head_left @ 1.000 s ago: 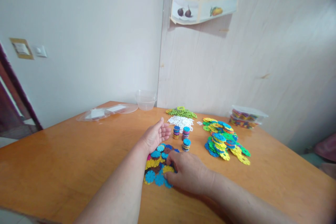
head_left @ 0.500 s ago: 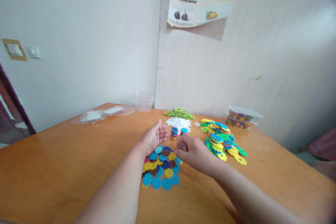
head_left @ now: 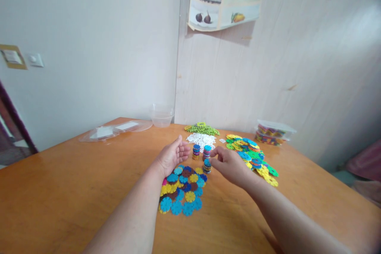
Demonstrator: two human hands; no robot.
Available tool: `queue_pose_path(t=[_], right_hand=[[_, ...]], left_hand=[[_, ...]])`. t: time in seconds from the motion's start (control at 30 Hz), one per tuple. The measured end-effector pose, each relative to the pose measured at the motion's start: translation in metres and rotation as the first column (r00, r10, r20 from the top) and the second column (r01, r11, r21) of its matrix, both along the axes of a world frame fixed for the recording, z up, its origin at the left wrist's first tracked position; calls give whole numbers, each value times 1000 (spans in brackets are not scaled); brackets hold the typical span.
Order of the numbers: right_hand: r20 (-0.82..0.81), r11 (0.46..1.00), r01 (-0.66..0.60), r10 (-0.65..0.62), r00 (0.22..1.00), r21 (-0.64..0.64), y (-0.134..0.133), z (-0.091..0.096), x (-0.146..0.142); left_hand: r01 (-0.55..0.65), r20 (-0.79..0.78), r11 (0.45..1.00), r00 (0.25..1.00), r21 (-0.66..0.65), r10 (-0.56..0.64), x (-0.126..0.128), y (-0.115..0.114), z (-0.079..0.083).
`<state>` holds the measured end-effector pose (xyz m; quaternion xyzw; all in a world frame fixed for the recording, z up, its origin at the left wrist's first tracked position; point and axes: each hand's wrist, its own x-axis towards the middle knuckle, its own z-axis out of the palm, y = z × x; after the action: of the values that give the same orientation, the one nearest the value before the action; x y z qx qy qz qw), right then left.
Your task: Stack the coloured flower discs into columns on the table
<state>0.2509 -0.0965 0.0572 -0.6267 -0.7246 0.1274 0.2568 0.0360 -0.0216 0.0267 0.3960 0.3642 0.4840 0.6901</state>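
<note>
My left hand (head_left: pixel 172 155) is open, palm facing right and fingers slightly curled, with nothing in it. It hovers beside the far left edge of a loose pile of plastic snowflake discs (head_left: pixel 190 196) in blue, yellow, brown and dark blue. My right hand (head_left: pixel 229 165) has its thumb and fingers bent toward each other, its thumb tip at the right edge of a short disc stack (head_left: pixel 207 166) topped with light blue. Whether a disc sits between those fingertips is hidden. Two more stacks stand behind: one dark blue on top (head_left: pixel 196 152), one light blue on top (head_left: pixel 206 151).
Farther back lie white flat pieces (head_left: pixel 201 140) and a green pile (head_left: pixel 202 129). Larger colourful discs (head_left: pixel 253 154) spread to the right, near a lidded clear box (head_left: pixel 272 133). A clear tub (head_left: pixel 161 116) and flat lids (head_left: pixel 102 132) rest at the back left.
My right hand has moved right and slightly up from the pile's far right edge, uncovering the front stack. My left hand stays almost in place.
</note>
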Motion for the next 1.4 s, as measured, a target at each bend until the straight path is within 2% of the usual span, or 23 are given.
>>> queue_pose_path(t=[0.13,0.23,0.37,0.57,0.67,0.77,0.87,1.0,1.17,1.27,1.4], right_hand=[[53,996,81,-82,995,26,10,-1,15],[103,998,59,-56,993,-29,14,-5,22],[112,996,4,6,994,-85,14,-10,23],[131,991,5,13,991,-133,13,-10,18],[178,992,10,13,984,-130,9,-7,13],[223,992,29,-1,975,-121,6,-5,8],[240,993,36,-9,971,-109,4,-6,5],[260,996,41,-17,965,-85,5,-8,2],[272,994,53,-25,962,-95,4,-6,2],[281,994,64,-37,959,-90,4,-7,4],[312,992,66,-29,949,-106,7,-9,4]], left_hand=[[7,-85,994,996,108,2,4,-4,2],[62,-261,967,965,246,5,8,-11,3],[145,-458,907,887,395,58,15,-20,2],[252,-529,850,848,462,36,26,-24,-4],[317,-591,804,805,503,53,31,-24,-8],[351,-634,747,764,565,120,35,-23,-12],[332,-630,721,754,609,185,37,-21,-16],[298,-595,731,783,613,180,38,-18,-20],[280,-570,786,814,551,110,39,-19,-21],[311,-599,811,799,495,58,38,-21,-20],[344,-643,817,765,463,42,37,-22,-16]])
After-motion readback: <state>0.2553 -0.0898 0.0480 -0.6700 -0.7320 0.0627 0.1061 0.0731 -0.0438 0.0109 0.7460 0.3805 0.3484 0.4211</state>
